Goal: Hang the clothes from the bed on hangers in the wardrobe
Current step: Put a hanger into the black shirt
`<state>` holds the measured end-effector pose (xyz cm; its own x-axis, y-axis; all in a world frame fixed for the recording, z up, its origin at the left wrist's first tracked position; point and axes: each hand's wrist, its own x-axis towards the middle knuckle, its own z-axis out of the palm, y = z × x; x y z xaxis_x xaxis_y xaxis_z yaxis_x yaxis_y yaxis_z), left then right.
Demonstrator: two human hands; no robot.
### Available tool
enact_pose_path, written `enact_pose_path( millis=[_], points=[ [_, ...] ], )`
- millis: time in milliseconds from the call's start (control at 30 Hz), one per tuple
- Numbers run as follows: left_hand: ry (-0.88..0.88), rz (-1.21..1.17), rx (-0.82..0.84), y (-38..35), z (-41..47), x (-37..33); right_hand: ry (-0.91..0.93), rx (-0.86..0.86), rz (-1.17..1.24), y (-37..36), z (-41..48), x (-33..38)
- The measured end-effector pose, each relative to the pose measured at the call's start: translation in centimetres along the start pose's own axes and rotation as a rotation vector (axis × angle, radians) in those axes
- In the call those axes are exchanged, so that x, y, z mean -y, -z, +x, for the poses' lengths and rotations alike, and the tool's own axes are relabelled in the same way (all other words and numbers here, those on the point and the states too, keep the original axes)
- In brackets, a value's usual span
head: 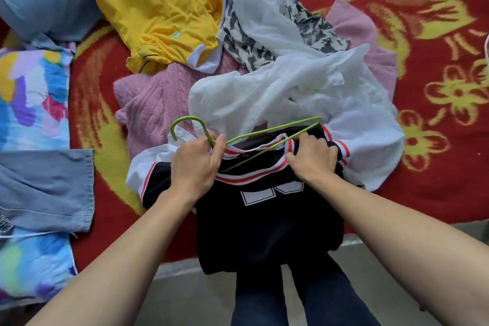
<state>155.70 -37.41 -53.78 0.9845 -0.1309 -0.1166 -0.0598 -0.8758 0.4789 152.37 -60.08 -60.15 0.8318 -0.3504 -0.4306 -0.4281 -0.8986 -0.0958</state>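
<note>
Black jersey, red-and-white collar pinched in grip of left hand, right hand

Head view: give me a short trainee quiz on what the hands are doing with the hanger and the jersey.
1. True or false: nothing is touching the green hanger.
2. Which hand holds the hanger just below its hook? A) left hand B) the right one C) neither
3. Fill in: the right hand grips the black jersey at its red-and-white striped ____.
Key: 1 false; 2 A; 3 collar.
</note>
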Motion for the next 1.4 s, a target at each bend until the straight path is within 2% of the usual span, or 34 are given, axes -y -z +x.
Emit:
enact_pose_path(
  millis=[100,267,400,467,533,567,667,800,900,1000,1100,1300,1400],
  points=[
    [-0.073,0.008,0.008,0.7,0.1,0.8,-0.098,0.016,0.131,1.4,1.0,-2.9],
    [-0.179,0.120,0.064,0.4,-0.4,1.0,-0.177,-0.072,0.449,5.6,3.1,-7.6],
    [-0.170,0.181,0.115,-1.0,-0.3,1.0,-0.010,-0.090,0.758,8.1,3.4,-6.1],
    [-0.183,0.159,0.121,-1.4,-0.2,0.7,0.145,0.045,0.822,8.8,2.5,-3.6],
    [-0.169,0.084,0.109,-1.4,0.0,0.4,0.270,0.188,0.723,8.7,1.6,-1.7],
    [-0.145,0.037,0.101,-1.2,0.3,0.4,0.316,0.198,0.604,8.4,1.3,-1.2],
    [-0.145,-0.095,0.093,-0.5,1.1,0.5,0.500,0.073,0.300,7.3,0.5,-0.5],
    [-0.271,-0.184,0.151,0.1,1.3,0.3,0.648,-0.150,0.131,5.9,0.1,0.4],
    [-0.247,-0.156,0.167,0.5,1.1,2.8,0.641,-0.257,0.088,5.5,1.0,-1.0],
    [-0.161,-0.150,0.118,1.0,0.3,5.5,0.569,-0.260,0.056,5.8,1.7,-2.6],
    [-0.132,-0.187,0.099,0.8,-0.4,5.0,0.562,-0.253,0.039,5.6,1.1,-1.3],
    [-0.086,-0.255,0.066,1.3,-0.5,4.7,0.806,-0.280,0.067,6.1,0.0,2.9],
    [-0.043,-0.241,0.005,3.0,-0.3,6.3,0.696,-0.289,0.215,7.2,0.8,1.4]
  ],
)
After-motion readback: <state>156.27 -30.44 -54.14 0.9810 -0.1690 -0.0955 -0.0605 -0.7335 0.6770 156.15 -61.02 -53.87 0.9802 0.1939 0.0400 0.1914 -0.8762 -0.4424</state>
